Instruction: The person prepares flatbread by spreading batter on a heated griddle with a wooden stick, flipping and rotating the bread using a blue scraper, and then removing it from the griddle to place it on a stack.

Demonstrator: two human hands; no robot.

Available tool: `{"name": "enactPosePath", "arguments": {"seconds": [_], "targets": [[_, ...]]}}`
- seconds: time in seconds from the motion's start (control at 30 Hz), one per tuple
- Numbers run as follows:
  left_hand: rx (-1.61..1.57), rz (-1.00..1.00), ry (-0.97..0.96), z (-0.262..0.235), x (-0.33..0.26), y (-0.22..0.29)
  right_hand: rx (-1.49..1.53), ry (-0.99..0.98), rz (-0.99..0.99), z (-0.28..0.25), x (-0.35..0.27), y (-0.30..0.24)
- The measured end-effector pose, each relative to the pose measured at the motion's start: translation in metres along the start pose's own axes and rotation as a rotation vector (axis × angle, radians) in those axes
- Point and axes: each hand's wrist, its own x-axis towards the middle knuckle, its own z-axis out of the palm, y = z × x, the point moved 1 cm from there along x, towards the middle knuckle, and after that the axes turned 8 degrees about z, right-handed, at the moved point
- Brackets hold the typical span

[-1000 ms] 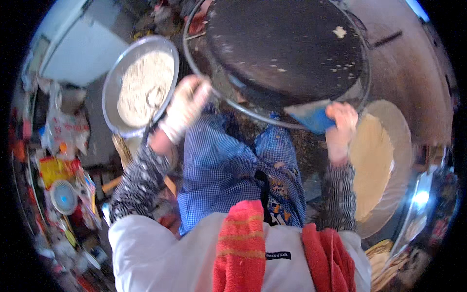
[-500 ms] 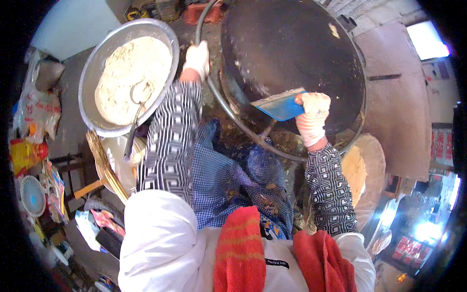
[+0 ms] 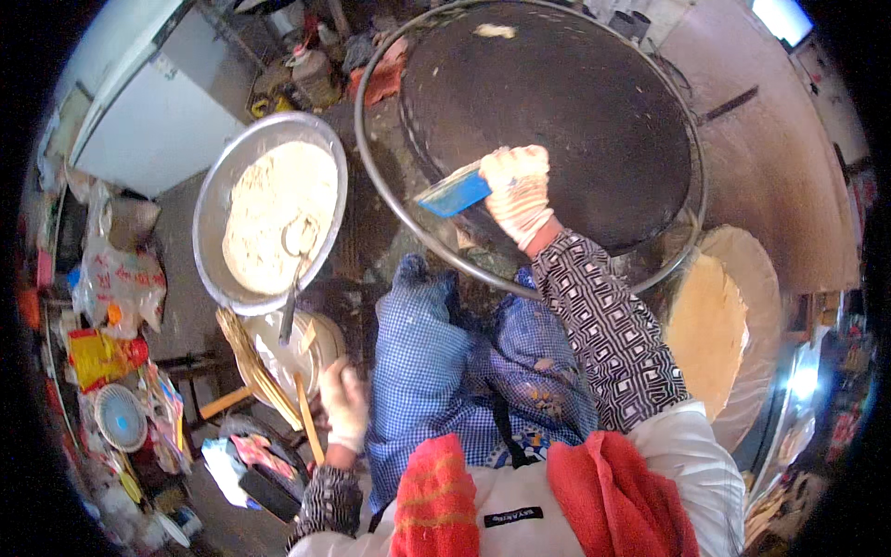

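— What stands at the left?
— A metal basin (image 3: 213, 209) with pale batter (image 3: 264, 218) and a ladle (image 3: 290, 311) in it.
— And the left hand (image 3: 344, 406)?
— It is beside a wooden stick (image 3: 307, 422), but blurred; I cannot tell its grip.
— Where is the blue scraper (image 3: 458, 195)?
— Over the griddle's (image 3: 575, 121) near-left edge, with the right hand (image 3: 518, 193) clamped on it. Farther right lies a tan flatbread (image 3: 707, 334).

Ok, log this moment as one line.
right fingers: gripping blue scraper at griddle edge | left fingers: near wooden stick, hold unclear | bowl: pale batter
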Motion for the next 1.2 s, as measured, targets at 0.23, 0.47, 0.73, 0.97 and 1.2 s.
{"name": "enactPosePath", "arguments": {"seconds": [0.23,0.47,0.73,0.97,1.2], "targets": [[0.063,0.207,-0.196,0.01,0.04,0.032,0.026,0.026,0.039,-0.005,0.001,-0.003],[0.421,0.264,-0.467,0.081,0.079,0.049,-0.108,-0.063,0.115,0.002,0.011,0.016],[0.375,0.225,-0.433,0.069,0.066,0.041,-0.226,-0.219,0.151,-0.008,0.028,-0.002],[0.329,0.264,-0.391,0.073,0.077,0.045,-0.146,-0.522,0.04,-0.023,0.029,-0.089],[0.272,0.279,-0.402,0.065,0.08,0.044,-0.218,-0.545,0.752,-0.079,0.028,0.019]]}}
